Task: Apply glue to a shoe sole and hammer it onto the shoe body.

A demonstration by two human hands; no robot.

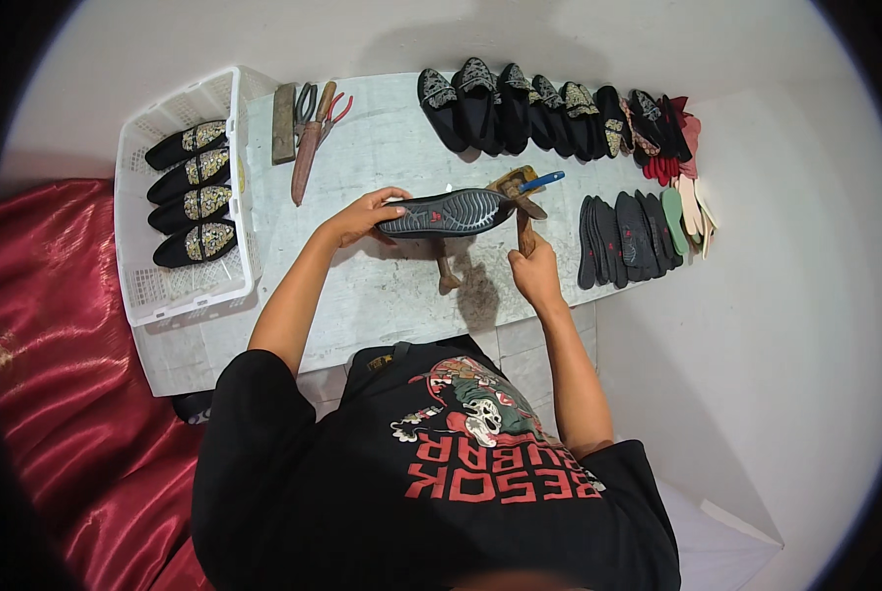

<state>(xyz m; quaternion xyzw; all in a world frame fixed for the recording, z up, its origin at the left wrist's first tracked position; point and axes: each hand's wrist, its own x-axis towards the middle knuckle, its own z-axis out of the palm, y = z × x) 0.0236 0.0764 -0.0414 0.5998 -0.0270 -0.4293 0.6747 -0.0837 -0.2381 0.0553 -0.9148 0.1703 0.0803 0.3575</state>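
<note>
My left hand (367, 215) grips one end of a black shoe (446, 214), held above the table with its ridged grey sole toward me and a small red mark mid-sole. In my right hand (535, 272) is a hammer (526, 236), held by its wooden handle. Its head is at the shoe's right end; I cannot tell if they touch. Just behind sits a yellowish container (508, 185) with a blue-handled tool (542, 181) lying across it. From under the shoe a brownish tool end (448, 278) sticks out, the rest of it hidden.
A white basket (130, 286) at left holds several black shoes with patterned uppers. Near it lie a flat block (283, 123), a knife in a brown sheath (307, 163) and red-handled pliers (336, 108). Shoes (475, 94) line the back; soles (633, 236) lie right on the table (362, 128).
</note>
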